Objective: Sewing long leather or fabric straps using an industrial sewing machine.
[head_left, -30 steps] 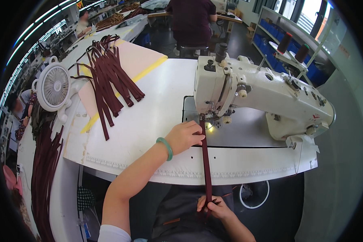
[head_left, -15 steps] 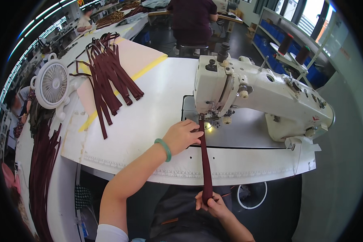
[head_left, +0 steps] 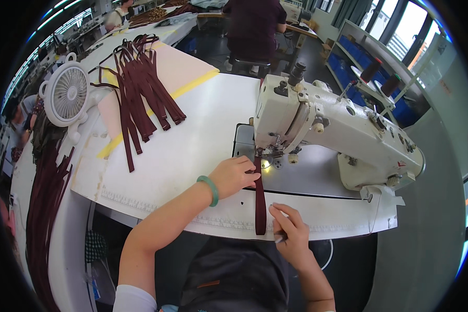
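A dark maroon fabric strip (head_left: 260, 208) runs from under the presser foot of the white sewing machine (head_left: 317, 114) toward me, its near end at the table's front edge. My left hand (head_left: 235, 177), with a green bangle on the wrist, holds the strip between its fingers just in front of the needle area. Right of the strip and apart from it, my right hand (head_left: 292, 231) hovers over the table edge, fingers curled in. A small greyish thing shows below its fingers, too little to name. Beside the needle, a small lamp lights the metal plate.
Finished-looking maroon strips (head_left: 143, 93) lie in a bundle on pale card with yellow edging at the left. A white fan (head_left: 67, 96) stands beside them. More long strips (head_left: 44, 218) hang at far left. Thread cones (head_left: 372, 70) stand behind the machine; a person (head_left: 255, 31) sits beyond.
My right hand has let go of the strip's near end and moved up and right. The strip now lies down to the table edge. My left hand stays by the needle; the view shifts slightly.
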### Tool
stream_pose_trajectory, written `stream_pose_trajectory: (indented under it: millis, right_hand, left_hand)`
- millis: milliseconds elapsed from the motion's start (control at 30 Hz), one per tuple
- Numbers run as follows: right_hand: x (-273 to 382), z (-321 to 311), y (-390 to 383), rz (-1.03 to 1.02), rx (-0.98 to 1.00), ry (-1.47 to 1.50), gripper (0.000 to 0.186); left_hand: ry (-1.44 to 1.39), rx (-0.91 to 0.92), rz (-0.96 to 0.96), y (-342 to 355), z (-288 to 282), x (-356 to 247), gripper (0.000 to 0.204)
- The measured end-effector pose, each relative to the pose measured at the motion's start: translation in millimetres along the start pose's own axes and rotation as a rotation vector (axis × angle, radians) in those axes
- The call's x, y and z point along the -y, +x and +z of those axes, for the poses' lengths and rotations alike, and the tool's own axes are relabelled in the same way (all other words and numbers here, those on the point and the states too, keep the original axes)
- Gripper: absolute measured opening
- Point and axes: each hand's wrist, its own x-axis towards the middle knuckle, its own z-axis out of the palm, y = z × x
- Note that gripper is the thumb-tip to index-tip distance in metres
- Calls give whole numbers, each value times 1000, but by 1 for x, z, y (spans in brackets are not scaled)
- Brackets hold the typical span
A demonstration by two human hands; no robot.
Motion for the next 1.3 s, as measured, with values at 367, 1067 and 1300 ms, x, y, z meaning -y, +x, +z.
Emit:
stream_pose_trajectory:
  millis: [367, 1067, 1300]
  right_hand:
    - [-30, 11, 18, -103, 361, -87, 56]
    - [-64, 22, 55, -274, 389, -156, 43]
    - [-79, 31, 70, -270, 391, -116, 38]
  left_hand:
    - [-11, -4, -3, 0, -2, -2, 21]
    - [-40, -62, -7, 1, 5, -1, 19]
    - [-36, 4, -27, 6, 3, 9, 15]
